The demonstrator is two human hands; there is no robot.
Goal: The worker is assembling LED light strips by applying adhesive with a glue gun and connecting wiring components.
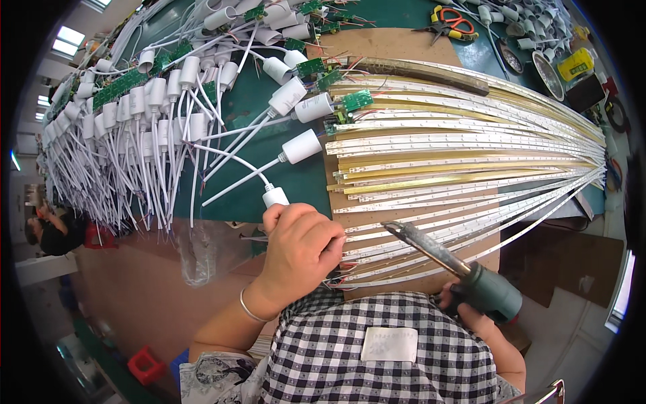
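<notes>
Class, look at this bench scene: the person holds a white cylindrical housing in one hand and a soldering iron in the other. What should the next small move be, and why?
Probably bring the soldering iron tip leftward to the wires by the left hand. The left hand grips the white housing at the ends of the LED strips, while the right hand holds the iron with its tip raised, apart from the joint.

Counts: 2 hands in view, left hand (299, 252) and right hand (464, 306). 1 soldering iron (451, 262). 1 pair of scissors (452, 23), orange handles. 1 yellow bottle (577, 62). 1 red stool (146, 365) on floor. LED strips (464, 161): dozens, fanned out, can't count exactly. White capped cables (161, 114): dozens too. Green boards (356, 101): at least 8 visible.
</notes>
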